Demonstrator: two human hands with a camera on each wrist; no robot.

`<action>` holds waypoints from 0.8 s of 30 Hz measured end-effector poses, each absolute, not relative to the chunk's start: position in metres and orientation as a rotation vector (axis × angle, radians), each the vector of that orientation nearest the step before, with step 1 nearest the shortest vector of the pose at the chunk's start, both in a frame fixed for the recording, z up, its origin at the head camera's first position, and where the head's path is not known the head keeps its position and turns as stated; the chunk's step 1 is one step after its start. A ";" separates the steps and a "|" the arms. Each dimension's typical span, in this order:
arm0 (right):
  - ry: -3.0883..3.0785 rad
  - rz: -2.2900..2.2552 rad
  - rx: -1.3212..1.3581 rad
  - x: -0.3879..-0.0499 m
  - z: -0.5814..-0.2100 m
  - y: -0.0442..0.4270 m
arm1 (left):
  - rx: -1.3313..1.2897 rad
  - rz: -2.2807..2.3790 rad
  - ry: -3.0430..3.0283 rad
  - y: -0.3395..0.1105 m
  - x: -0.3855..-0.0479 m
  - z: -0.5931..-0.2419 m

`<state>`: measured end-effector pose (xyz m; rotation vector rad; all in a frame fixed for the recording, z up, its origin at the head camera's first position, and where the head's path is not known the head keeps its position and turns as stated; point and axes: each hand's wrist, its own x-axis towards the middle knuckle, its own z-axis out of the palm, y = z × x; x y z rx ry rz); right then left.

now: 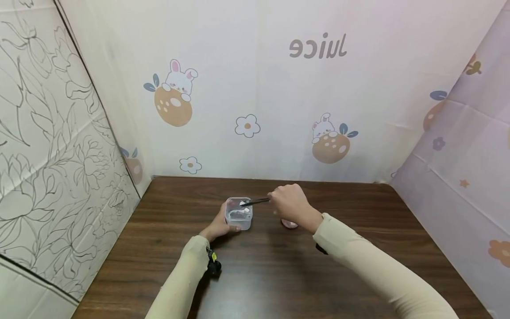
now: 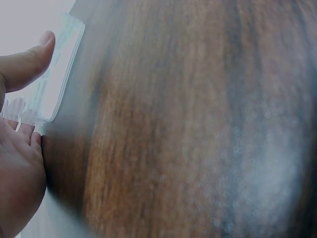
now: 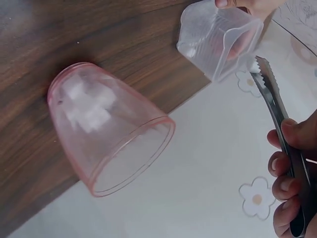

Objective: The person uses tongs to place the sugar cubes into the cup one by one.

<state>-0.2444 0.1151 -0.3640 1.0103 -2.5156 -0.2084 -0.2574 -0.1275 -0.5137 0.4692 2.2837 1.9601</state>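
Note:
In the head view my left hand [image 1: 218, 225] grips a clear plastic container [image 1: 239, 225] by its side, thumb across the near wall. A few small white pieces [image 1: 247, 211] show in it. My right hand [image 1: 291, 204] holds dark metal tongs [image 1: 256, 201], their tips over the container's mouth. In the right wrist view a white piece [image 3: 254, 65] is at the toothed tips of the tongs [image 3: 277, 106], beside the container's rim. A pink see-through cup [image 3: 64, 111] stands upright with white cubes [image 3: 89, 101] inside; the head view shows it partly hidden under my right hand.
A dark wooden table [image 1: 255, 274] lies under both hands. Behind it hangs a pale curtain [image 1: 223, 88] printed with rabbits and flowers, with further printed cloth [image 1: 52, 133] at the left. A black wrist device [image 1: 214, 267] sits on the left wrist.

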 end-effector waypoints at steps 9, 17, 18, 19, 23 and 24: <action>-2.448 -0.089 0.924 -0.241 -0.365 0.142 | 0.446 1.984 2.317 -0.127 -0.266 -0.531; -2.503 -0.056 0.836 -0.233 -0.364 0.165 | 0.459 1.972 2.328 -0.126 -0.264 -0.529; -2.503 -0.045 0.830 -0.232 -0.364 0.168 | 0.464 1.975 2.328 -0.126 -0.264 -0.528; -2.499 -0.034 0.823 -0.231 -0.364 0.171 | 0.461 1.984 2.321 -0.125 -0.263 -0.527; -2.464 0.007 0.802 -0.230 -0.362 0.181 | 0.483 2.003 2.293 -0.125 -0.258 -0.516; -2.452 0.012 0.798 -0.231 -0.362 0.184 | 0.489 2.007 2.286 -0.126 -0.256 -0.513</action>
